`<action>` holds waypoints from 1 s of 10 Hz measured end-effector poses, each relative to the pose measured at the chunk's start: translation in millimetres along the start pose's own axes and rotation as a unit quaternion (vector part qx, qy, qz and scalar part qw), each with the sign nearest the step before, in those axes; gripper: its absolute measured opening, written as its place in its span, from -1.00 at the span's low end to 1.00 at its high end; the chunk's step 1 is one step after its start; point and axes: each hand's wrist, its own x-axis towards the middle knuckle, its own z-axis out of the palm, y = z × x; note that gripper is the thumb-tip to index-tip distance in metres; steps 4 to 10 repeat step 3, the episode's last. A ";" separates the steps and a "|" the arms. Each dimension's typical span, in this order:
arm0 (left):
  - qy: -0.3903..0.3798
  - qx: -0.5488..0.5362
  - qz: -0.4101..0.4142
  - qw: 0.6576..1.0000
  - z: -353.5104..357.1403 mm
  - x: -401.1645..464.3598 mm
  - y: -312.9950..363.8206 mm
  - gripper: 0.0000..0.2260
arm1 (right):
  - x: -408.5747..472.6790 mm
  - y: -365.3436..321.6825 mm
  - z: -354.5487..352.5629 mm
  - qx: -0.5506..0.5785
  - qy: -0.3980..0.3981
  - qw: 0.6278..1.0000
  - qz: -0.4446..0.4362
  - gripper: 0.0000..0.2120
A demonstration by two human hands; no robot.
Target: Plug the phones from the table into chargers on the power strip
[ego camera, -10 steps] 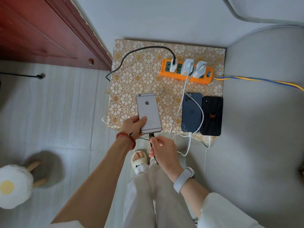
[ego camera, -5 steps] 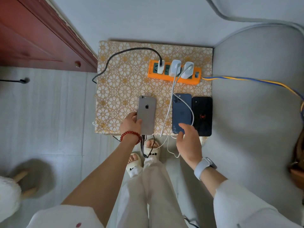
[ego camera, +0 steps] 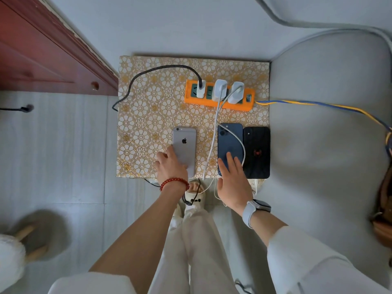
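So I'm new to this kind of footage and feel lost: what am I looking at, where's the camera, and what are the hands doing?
There is no machine here: a person wears a camera on the head, looking down at their own arms. On the floral gold-patterned table lie an orange power strip with three white chargers, a silver phone, a dark blue phone and a black phone, all face down. The left hand, with a red bead bracelet, rests on the silver phone; the right hand lies flat on the blue one. Neither grips anything.

Phone ports (ego camera: pixel 192 176) under both hands (ego camera: pixel 232 181)
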 end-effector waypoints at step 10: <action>-0.021 0.025 0.076 0.997 -34.3 -13.1 13.3 -0.53 | -6.6 -3.3 -40.4 0.097 0.011 0.995 0.006 -0.59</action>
